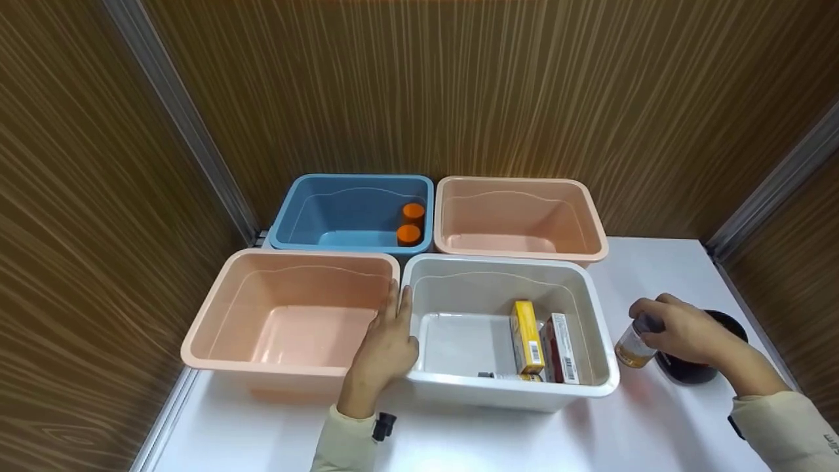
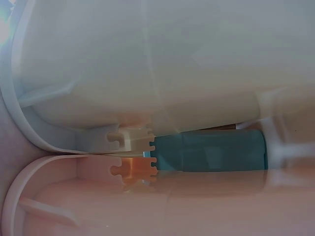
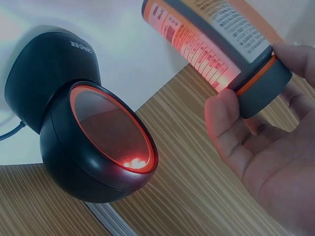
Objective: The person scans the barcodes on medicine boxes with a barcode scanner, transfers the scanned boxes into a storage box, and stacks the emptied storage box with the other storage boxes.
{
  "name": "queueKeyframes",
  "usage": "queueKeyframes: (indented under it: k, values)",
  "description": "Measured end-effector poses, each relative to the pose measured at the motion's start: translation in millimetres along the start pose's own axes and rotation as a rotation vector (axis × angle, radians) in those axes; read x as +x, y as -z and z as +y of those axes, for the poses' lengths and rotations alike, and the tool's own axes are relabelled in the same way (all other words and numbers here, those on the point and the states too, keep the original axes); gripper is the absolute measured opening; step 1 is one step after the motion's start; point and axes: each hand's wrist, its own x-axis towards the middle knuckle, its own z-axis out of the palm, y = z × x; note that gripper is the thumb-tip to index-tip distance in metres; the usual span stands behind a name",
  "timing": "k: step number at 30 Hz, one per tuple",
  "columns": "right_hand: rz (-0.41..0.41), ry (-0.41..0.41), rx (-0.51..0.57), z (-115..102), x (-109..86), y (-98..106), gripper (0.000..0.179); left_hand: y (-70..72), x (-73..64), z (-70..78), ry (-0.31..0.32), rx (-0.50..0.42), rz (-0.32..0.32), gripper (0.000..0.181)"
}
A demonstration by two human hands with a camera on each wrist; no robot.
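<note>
My right hand (image 1: pixel 685 333) grips a bottle (image 1: pixel 634 347) by its dark cap, to the right of the white bin (image 1: pixel 485 391). In the right wrist view the bottle (image 3: pixel 202 46) is tilted, its printed label lit red, and fingers and thumb close round the cap. It is held apart from a black scanner (image 3: pixel 98 142) whose round window glows red. My left hand (image 1: pixel 385 344) rests with extended fingers on the adjoining rims of the white bin and the front peach bin (image 1: pixel 282 368). The left wrist view shows only bin walls, not the hand's fingers.
The white bin holds a yellow box (image 1: pixel 526 337), a red-and-white box (image 1: pixel 562 349) and a small lying item (image 1: pixel 518 377). Behind stand a blue bin (image 1: pixel 354 249) with two orange-capped containers (image 1: pixel 409 235) and another peach bin (image 1: pixel 518 255). Wood-grain walls (image 1: pixel 426 92) enclose the table.
</note>
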Motion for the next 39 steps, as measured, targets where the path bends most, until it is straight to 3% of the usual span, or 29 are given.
queueKeyframes:
  k: [10,15,21,26,28,34,39]
  values:
    - [0.027,0.088,-0.026,0,-3.1,-2,0.038,0.5,0.1,1.1,0.034,-0.005,-0.027,0.078]
    - [0.027,0.093,-0.013,0,-2.8,-5,0.041,0.6,-0.4,0.5,0.015,-0.007,-0.014,0.077]
    - [0.065,0.093,0.000,0,-0.9,-10,0.023,0.5,0.1,-0.4,0.006,-0.012,-0.012,0.077]
    - [0.121,0.123,-0.047,0,1.4,-11,0.022,-0.3,0.4,-0.7,-0.004,-0.005,-0.007,0.077]
    - [0.111,0.097,-0.047,0,2.0,-11,0.021,-0.5,0.2,-0.8,-0.004,0.001,-0.007,0.077]
    - [0.046,-0.068,-0.020,-3,4.6,-4,0.056,-0.3,0.3,-0.5,0.005,-0.004,-0.013,0.078]
    - [0.055,-0.053,-0.054,-3,4.4,-1,0.057,0.2,0.3,-0.5,-0.009,-0.005,-0.008,0.078]
